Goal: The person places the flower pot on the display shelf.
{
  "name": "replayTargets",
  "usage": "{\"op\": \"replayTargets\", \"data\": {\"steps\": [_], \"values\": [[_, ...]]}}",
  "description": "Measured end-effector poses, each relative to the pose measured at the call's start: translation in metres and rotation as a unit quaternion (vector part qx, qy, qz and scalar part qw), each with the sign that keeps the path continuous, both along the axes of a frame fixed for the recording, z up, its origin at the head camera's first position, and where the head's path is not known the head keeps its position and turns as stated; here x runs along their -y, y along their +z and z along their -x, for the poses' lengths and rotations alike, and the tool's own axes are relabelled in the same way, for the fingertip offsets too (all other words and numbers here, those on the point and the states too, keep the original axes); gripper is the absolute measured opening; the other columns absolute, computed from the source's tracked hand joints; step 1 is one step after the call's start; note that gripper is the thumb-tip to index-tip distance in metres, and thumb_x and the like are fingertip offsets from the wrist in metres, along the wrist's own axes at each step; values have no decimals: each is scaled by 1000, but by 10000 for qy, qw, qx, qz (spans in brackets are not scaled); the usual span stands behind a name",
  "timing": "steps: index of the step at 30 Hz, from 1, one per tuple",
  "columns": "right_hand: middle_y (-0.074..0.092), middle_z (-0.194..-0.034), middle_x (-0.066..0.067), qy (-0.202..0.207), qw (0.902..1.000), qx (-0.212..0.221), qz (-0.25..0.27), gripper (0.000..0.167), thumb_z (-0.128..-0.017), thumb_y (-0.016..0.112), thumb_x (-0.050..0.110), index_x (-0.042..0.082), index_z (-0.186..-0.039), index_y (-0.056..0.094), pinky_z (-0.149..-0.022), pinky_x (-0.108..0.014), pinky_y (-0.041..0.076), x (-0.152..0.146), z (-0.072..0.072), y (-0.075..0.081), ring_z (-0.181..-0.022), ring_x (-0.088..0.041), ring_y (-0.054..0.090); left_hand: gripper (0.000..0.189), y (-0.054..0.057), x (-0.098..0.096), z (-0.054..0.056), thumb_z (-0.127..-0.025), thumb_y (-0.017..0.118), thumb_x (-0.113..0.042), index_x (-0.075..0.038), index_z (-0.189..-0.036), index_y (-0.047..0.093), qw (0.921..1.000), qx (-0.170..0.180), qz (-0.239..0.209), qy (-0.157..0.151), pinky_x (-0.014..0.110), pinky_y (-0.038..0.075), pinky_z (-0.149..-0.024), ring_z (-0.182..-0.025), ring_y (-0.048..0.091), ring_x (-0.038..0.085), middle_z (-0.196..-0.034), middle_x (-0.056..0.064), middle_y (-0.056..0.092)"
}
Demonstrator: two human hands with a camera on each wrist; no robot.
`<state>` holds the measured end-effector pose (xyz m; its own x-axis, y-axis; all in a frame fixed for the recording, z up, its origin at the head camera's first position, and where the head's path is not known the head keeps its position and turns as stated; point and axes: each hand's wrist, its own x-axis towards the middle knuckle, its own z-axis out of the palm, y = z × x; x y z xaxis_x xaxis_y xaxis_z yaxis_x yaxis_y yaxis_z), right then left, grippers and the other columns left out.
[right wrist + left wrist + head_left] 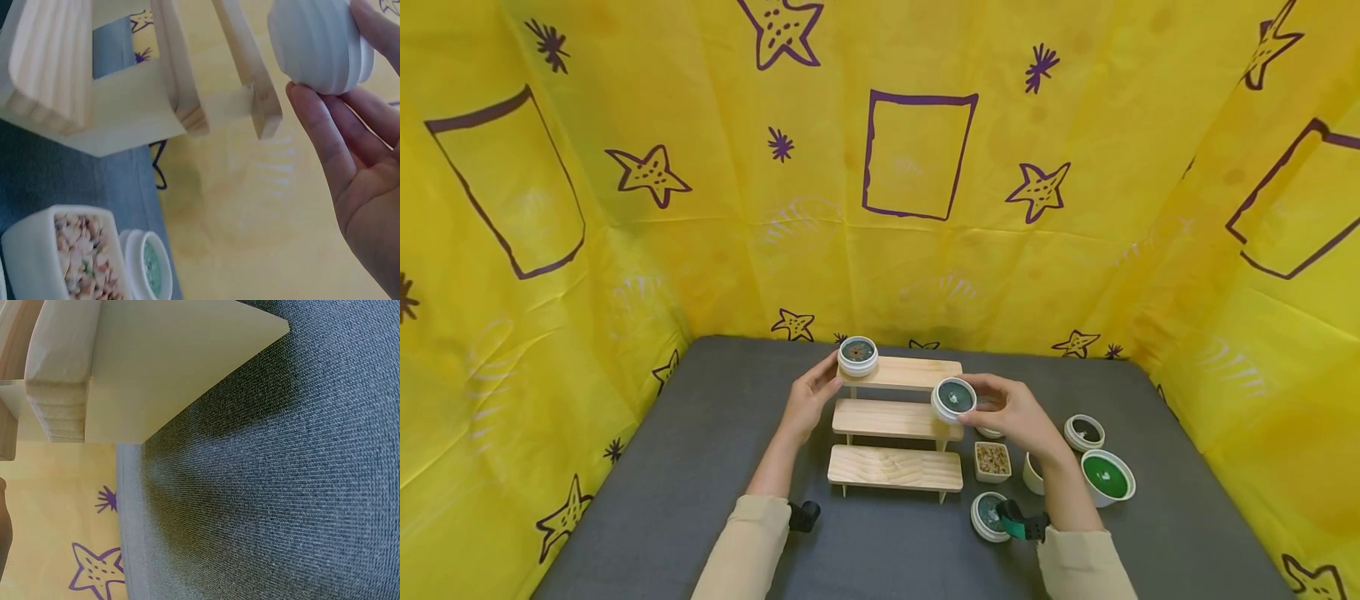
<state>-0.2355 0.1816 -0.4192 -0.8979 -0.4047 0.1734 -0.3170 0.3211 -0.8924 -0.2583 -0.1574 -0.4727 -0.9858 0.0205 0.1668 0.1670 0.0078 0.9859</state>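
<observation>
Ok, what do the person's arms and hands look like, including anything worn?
The left sleeve and right sleeve are plain cream. A black device sits at the left wrist; a black-and-teal band at the right. The left hand and right hand are gloveless.

Jar (857,366) — seemingly on top shelf (917,373), left — bowls (994,477) right.

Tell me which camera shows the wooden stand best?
The head view: the wooden stand appears almost whole there, with all three levels in sight. The left wrist view shows only its left end, close up and cut off by the picture's edge. The right wrist view shows the right ends of its levels, also cut off.
</observation>
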Motion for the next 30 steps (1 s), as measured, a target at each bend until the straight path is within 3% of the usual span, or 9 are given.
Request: {"op": "replayTargets", "data": {"steps": [12, 20, 30], "values": [[68, -129, -12, -349, 9994, -42, -76, 55, -80, 83, 27, 16, -130, 64, -88, -26, 58, 23, 15, 13, -109, -30, 67, 53, -1, -1, 0, -98, 55, -1, -2, -149, 41, 10000, 1, -1, -95, 9, 45, -100, -143, 41, 31, -156, 17, 42], [71, -124, -6, -875, 9958, 87, -253, 55, -78, 83, 37, 20, -127, 66, -89, -38, 59, 44, 28, 11, -107, -26, 67, 52, -2, -3, -1, -97, 55, 0, -1, -148, 42, 10000, 8, -32, -9, 8, 44, -99, -141, 42, 31, -155, 17, 43], [72, -121, -4, -1163, 9926, 179, -310, 55, -76, 83, 41, 22, -125, 67, -88, -38, 57, 67, 35, 14, -112, -24, 66, 52, -3, -1, 2, -97, 55, 1, 1, -147, 42, 9999, -52, -89, 50, 6, 44, -98, -141, 43, 33, -153, 20, 44]]}}
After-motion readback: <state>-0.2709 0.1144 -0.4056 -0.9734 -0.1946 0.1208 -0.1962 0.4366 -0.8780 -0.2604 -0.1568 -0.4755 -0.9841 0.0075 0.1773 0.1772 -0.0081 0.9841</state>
